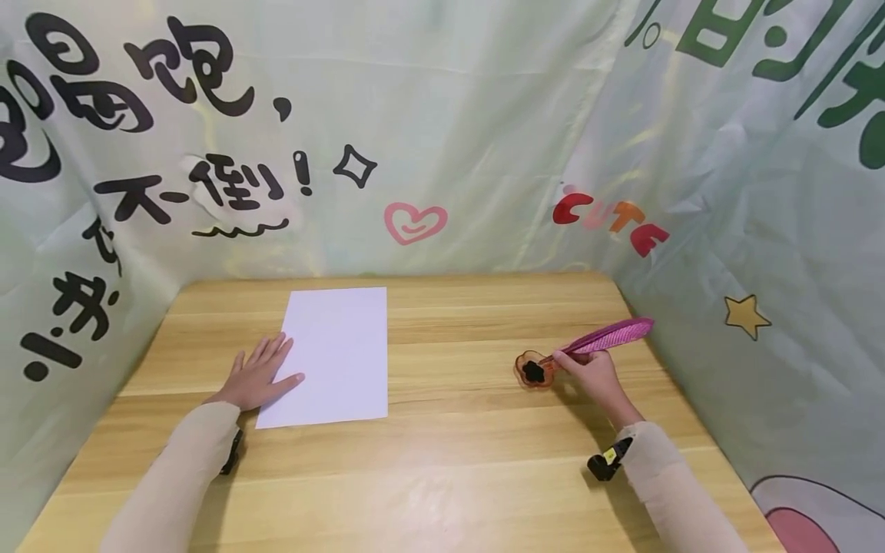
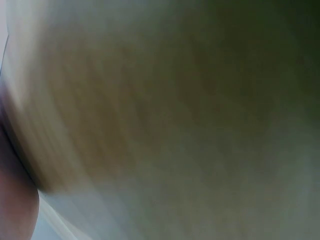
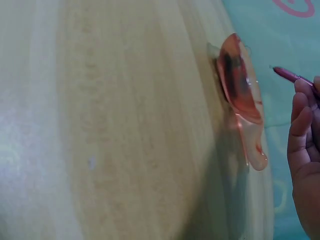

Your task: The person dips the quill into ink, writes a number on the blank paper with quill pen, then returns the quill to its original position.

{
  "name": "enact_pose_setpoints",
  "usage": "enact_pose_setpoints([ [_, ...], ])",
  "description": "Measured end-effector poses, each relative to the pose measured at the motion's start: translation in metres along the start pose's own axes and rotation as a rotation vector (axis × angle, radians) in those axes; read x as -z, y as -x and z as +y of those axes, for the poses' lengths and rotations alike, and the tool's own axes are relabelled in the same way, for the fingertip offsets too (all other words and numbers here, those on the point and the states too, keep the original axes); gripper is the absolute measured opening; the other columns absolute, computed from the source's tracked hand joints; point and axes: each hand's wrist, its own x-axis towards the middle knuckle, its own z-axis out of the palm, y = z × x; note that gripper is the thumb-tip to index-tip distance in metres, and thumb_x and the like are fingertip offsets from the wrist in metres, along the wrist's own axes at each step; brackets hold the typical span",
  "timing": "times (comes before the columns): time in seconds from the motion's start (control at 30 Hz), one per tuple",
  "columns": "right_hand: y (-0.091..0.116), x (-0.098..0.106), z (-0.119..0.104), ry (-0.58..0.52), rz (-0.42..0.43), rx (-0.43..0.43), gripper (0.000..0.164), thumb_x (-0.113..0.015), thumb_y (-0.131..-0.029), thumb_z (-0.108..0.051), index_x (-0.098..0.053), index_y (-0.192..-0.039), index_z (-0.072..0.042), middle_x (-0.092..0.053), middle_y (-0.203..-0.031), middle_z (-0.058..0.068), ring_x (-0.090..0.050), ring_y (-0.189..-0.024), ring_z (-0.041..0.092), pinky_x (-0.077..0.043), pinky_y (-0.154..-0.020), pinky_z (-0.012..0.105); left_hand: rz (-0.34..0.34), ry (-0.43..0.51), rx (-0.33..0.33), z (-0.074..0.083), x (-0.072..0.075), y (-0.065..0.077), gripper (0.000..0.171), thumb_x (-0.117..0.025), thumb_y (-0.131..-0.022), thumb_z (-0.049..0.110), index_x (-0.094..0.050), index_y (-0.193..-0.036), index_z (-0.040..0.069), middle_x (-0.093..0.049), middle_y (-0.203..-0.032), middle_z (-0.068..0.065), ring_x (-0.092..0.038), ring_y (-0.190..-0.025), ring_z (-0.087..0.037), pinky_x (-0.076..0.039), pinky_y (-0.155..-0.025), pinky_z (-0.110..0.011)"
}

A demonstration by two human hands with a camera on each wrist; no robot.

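Observation:
My left hand (image 1: 257,381) rests on the left edge of a blank white sheet of paper (image 1: 340,355), fingers spread. A purple feather pen (image 1: 621,333) is pinched in my right hand (image 1: 596,376), its plume slanting up to the right. Just left of that hand lies a small flower-shaped, clear orange dish (image 1: 520,375) with something black in its middle. In the right wrist view the dish (image 3: 252,117) shows a short handle, and the pen's tip (image 3: 281,72) is apart from it, in the air. The left wrist view is blurred and dark.
The wooden table (image 1: 449,476) carries the paper at left and the dish at right. Pale printed cloth (image 1: 484,138) hangs behind and along both sides. A black wrist camera (image 1: 608,459) sits at the right sleeve, close above the tabletop.

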Motion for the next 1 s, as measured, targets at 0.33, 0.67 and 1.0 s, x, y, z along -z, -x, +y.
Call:
enact_pose_setpoints([
  [0.33, -0.001, -0.007, 0.007, 0.138, 0.009, 0.048, 0.032, -0.071, -0.088, -0.029, -0.068, -0.092, 0.003, -0.069, -0.080, 0.007, -0.058, -0.067, 0.006, -0.049, -0.061, 0.020, -0.013, -0.009, 0.012, 0.003, 0.001, -0.002, 0.089, -0.039, -0.092, 0.067, -0.008, -0.156, 0.014, 0.000, -0.162, -0.012, 0.004, -0.145, -0.041, 0.013, -0.104, -0.070],
  [0.67, -0.002, -0.010, 0.011, 0.203, -0.009, 0.115, 0.022, -0.070, -0.089, -0.023, -0.071, -0.090, 0.000, -0.070, -0.079, 0.010, -0.058, -0.063, 0.007, -0.048, -0.055, 0.022, -0.018, -0.009, 0.012, 0.004, 0.002, 0.000, 0.089, -0.040, -0.092, 0.066, -0.009, -0.155, 0.012, 0.000, -0.161, -0.013, 0.004, -0.145, -0.042, 0.013, -0.104, -0.070],
  [1.0, -0.004, -0.012, 0.008, 0.221, -0.015, 0.153, 0.018, -0.070, -0.089, -0.020, -0.073, -0.092, -0.002, -0.072, -0.083, 0.011, -0.062, -0.070, 0.006, -0.050, -0.063, 0.019, 0.004, 0.005, -0.006, -0.002, -0.003, -0.002, 0.087, -0.041, -0.092, 0.065, -0.007, -0.156, 0.015, 0.001, -0.162, -0.011, 0.004, -0.145, -0.042, 0.014, -0.103, -0.070],
])
